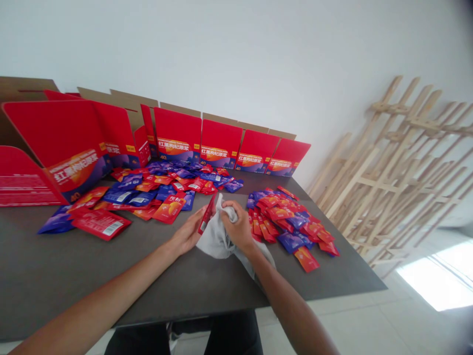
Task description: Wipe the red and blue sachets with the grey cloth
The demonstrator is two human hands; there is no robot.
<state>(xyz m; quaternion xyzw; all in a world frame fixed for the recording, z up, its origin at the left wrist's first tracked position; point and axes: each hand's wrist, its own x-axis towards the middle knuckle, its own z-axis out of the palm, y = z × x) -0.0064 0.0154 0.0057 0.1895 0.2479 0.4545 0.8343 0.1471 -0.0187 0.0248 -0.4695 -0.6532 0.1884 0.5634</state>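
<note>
My left hand [190, 231] grips a red pouch [207, 215], held on edge above the dark table. Bunched in my right hand [237, 226] is a light grey cloth [216, 240], which lies against the pouch and trails down over the tabletop. Fingers of the right hand are curled into the cloth. Left of my hands spreads a loose pile of red and blue pouches [169, 209]; another heap of such pouches [279, 213] lies to the right.
Open red cartons [221, 140] line the table's back edge by the wall, with a larger open carton [74, 148] at the left. Wooden easels [384, 172] lean beyond the right edge of the grey table [155, 291].
</note>
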